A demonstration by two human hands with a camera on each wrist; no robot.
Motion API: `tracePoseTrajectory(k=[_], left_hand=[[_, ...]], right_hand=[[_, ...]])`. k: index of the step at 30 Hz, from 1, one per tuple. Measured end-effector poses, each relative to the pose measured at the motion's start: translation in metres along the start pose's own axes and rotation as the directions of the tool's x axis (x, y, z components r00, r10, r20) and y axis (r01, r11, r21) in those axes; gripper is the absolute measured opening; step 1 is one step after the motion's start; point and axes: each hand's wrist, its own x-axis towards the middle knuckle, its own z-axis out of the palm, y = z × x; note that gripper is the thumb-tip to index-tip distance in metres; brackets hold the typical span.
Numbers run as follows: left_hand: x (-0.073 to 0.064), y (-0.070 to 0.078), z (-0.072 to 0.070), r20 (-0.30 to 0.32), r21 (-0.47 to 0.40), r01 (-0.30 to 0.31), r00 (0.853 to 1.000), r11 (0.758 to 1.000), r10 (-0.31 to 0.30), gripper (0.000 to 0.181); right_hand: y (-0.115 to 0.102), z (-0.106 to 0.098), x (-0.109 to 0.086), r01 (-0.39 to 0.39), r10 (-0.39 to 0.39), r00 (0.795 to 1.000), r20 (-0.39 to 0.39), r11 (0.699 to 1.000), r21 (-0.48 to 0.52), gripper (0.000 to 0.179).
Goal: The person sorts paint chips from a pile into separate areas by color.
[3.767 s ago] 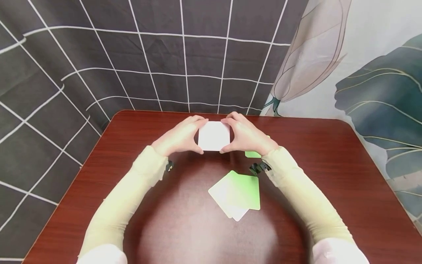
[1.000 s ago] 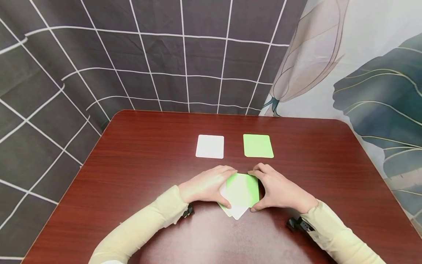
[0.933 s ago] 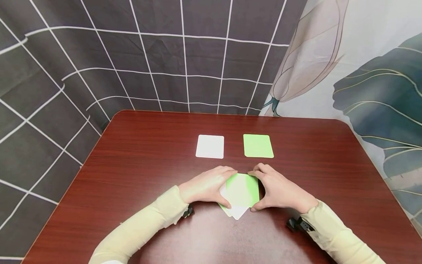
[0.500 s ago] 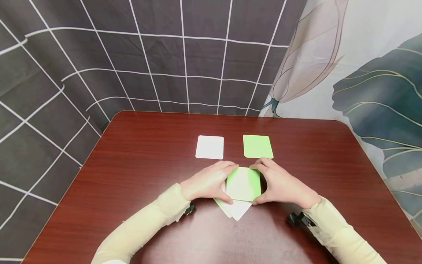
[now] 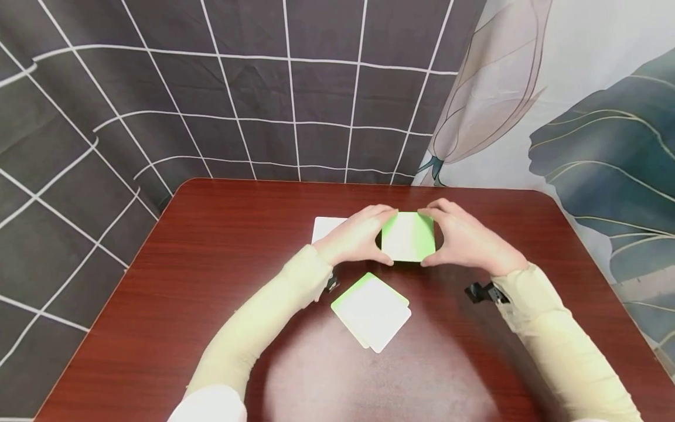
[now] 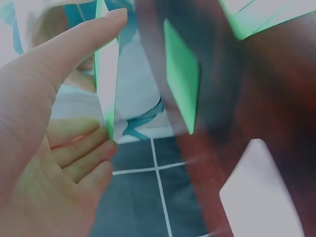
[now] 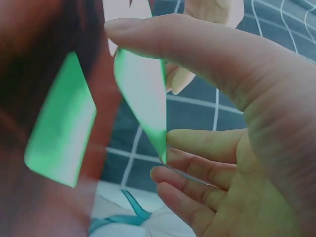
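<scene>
A square green card point(image 5: 408, 237) is held level above the table between both hands, glare whitening its top. My left hand point(image 5: 355, 237) pinches its left edge, thumb at the near corner and fingers at the far one. My right hand point(image 5: 469, 239) grips the right edge the same way. In the right wrist view, a second green card point(image 7: 64, 128) lies on the table below the held card point(image 7: 143, 94), with a gap between them. To the left, a white card point(image 5: 326, 226) lies partly hidden behind my left hand.
Nearer the front of the dark red table point(image 5: 221, 234) is a loose pile, with a white card point(image 5: 375, 313) on top and a green card's edge point(image 5: 364, 280) showing beneath. Behind the table hang a dark grid-patterned curtain point(image 5: 263, 88) and a leaf-patterned curtain point(image 5: 580, 146).
A white card was set down at the back left earlier. Both hands then took the green card from the front pile and moved it away from me, over the back green card.
</scene>
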Motion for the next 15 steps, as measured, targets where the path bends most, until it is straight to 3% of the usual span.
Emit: tracePoseTrajectory(k=[8, 15], left_hand=[[0.039, -0.009, -0.007, -0.024, 0.005, 0.027, 0.999, 1.000, -0.027, 0.096], [0.054, -0.016, 0.010, 0.032, 0.026, 0.082, 0.996, 0.996, -0.083, 0.096]], right_hand=[[0.027, -0.011, 0.027, -0.076, 0.076, 0.995, 0.061, 0.997, 0.000, 0.093], [0.047, 0.003, 0.035, -0.081, 0.080, 0.990, 0.115, 0.997, -0.004, 0.091]])
